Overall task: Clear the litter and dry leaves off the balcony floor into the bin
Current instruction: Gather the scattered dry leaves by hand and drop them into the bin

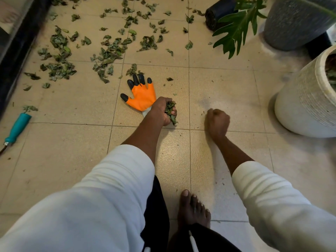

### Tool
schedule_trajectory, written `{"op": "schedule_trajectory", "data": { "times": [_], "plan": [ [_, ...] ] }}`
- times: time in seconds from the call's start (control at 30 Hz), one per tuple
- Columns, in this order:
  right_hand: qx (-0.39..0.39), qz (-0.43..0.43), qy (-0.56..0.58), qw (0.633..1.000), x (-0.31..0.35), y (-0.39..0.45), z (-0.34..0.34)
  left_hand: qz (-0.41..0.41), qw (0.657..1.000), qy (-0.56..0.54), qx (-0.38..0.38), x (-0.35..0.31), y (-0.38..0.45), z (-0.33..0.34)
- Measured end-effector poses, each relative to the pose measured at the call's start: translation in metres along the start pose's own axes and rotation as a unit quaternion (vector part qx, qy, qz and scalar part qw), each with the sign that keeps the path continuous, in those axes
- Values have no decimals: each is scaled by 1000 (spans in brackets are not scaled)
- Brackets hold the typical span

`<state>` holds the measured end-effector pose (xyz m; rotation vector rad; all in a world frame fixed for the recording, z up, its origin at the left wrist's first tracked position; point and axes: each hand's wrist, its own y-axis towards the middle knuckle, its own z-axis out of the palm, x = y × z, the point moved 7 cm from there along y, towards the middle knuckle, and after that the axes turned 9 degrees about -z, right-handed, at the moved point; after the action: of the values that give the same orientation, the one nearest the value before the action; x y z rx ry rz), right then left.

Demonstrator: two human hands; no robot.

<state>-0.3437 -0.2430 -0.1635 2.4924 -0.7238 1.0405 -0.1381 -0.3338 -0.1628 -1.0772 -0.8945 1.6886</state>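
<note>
A wad of dry leaves [171,110] is clenched in the left hand [164,111]; the right hand [217,120] is fisted — contents cannot be told. Spillage is likely: fragments protrude below the fingers. Scattered leaves [109,51] lie beyond the fingertips — no bin is seen.

The left hand [164,110] grips a bunch of dry leaves [171,112] low over the tiled floor [218,84], just beside an orange glove [142,97] with black fingertips lying flat. The right hand [217,122] is curled into a fist, near the floor; what it holds, if anything, cannot be seen. More scattered leaves [109,51] cover the tiles beyond. A teal-handled tool [17,127] lies at left. A white pot [309,104] and a grey pot [296,22] stand at right.
</note>
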Motion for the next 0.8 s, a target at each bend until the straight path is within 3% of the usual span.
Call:
{"op": "schedule_trajectory", "data": {
  "times": [0.07, 0.17, 0.23, 0.37, 0.43, 0.57, 0.8],
  "plan": [
    [-87, 197, 98, 972, -27, 6, -21, -4, 1000, -2, 7, 3, -2, 6],
    [-142, 406, 334, 839, -41, -20, -3, -12, 1000, -8, 17, 10, -4, 19],
    [-102, 477, 432, 759, -19, -48, 24, -17, 999, -15, 27, 17, -6, 31],
    [54, 492, 526, 692, 36, -78, 70, -22, 997, -34, 64, 28, -14, 60],
    [79, 474, 570, 667, 52, -75, 82, -21, 996, -33, 74, 30, -19, 68],
    [51, 430, 655, 620, 72, -51, 76, 27, 999, -11, 36, 21, -21, 63],
    [-59, 437, 607, 661, 91, -36, 70, 134, 987, -24, -82, -1, -25, 37]
  ]
}}
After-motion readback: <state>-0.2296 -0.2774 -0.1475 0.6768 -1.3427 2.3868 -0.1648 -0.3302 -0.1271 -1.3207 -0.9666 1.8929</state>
